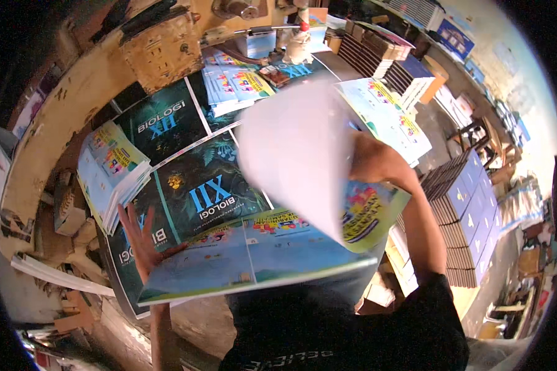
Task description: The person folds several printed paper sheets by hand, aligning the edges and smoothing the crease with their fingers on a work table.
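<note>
A stack of printed cover sheets (229, 247), blue with colourful lettering, lies in front of me at the table's near edge. One cover sheet (294, 148) is lifted and curled, its blurred white back towards me. My right hand (366, 157) is at the far edge of that raised sheet, which hides its fingers; the sheet bends up to it, so it appears gripped there. At the stack's left end is my left hand (143, 241), fingers spread and thumb against the sheets. Just beyond it stands a fanned pile of booklets (114, 167) with similar covers.
Dark printed sheets (198, 179) cover the tabletop. Further booklets (235, 83) lie at the back, and another cover pile (387, 117) lies at back right. Tall stacks of blue-covered books (461, 210) rise on the right. A worn wooden and metal machine (161, 49) borders the far side.
</note>
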`<state>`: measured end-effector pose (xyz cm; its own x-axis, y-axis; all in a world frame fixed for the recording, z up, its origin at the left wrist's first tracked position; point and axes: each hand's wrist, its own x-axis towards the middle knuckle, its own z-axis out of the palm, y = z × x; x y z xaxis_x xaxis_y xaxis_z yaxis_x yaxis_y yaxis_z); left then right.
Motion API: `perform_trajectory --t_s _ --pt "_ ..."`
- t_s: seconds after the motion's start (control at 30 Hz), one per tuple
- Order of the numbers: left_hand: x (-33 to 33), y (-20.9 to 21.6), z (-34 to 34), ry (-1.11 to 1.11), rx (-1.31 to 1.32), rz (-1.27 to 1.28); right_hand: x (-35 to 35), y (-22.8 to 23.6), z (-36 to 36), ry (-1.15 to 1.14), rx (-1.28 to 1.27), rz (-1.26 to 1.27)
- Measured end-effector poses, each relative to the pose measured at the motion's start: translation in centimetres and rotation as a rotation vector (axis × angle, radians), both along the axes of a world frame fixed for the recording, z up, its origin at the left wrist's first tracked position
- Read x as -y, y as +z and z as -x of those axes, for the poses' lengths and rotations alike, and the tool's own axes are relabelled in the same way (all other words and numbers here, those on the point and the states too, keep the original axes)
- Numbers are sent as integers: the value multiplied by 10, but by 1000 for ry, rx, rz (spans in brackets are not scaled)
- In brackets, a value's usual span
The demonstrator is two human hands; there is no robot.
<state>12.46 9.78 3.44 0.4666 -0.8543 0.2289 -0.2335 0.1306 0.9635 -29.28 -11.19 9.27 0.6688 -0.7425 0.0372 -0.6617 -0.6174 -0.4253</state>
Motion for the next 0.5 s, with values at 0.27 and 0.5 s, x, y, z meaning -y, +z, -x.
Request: perform_trajectory --t_s 0.27,0.5 --pt "30 27 -2 -292 376 177 2 34 -47 267 24 -454" --pt "68 25 -29 -376 434 140 -12 -18 -20 -370 475 -976"
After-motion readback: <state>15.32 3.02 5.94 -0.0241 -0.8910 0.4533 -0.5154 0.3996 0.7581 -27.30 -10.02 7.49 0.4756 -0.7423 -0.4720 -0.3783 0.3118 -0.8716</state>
